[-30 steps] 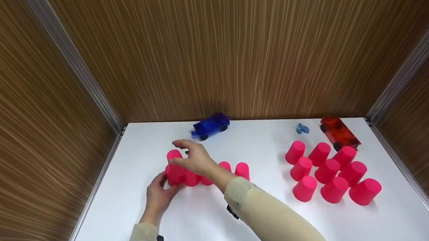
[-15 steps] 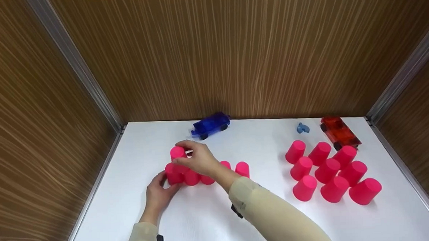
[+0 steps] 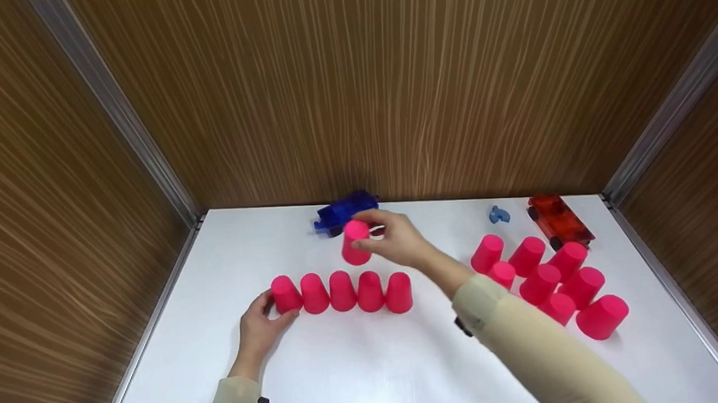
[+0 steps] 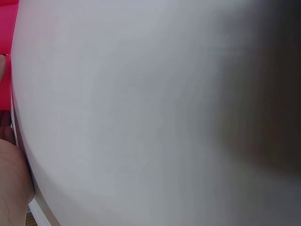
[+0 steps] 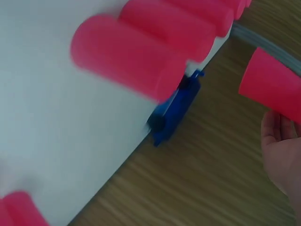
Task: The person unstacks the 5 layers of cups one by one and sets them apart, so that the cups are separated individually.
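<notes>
Several pink cups stand upside down in a row at the left of the white table, as the head view shows. My left hand [image 3: 260, 332] holds the leftmost pink cup [image 3: 286, 294] of the row between thumb and fingers. Behind and above the row, my right hand [image 3: 397, 241] grips another pink cup [image 3: 355, 244], base up and raised off the cups below. In the right wrist view this held cup [image 5: 275, 87] is at the right edge, with the fingers beneath it. The left wrist view catches only part of the left hand [image 4: 11, 181] and pink cups at its left edge.
At the right, several upside-down pink cups [image 3: 539, 283] form a cluster, partly hidden by the right sleeve. A blue toy car [image 3: 341, 211], a small light-blue piece [image 3: 499, 214] and a red toy car [image 3: 558, 220] lie along the back. Wood-grain panels [image 3: 354, 92] enclose the table.
My right hand took hold of the cup on top of the row's left end, lifted it off and carried it right and backward. My left hand stays at the leftmost cup.
</notes>
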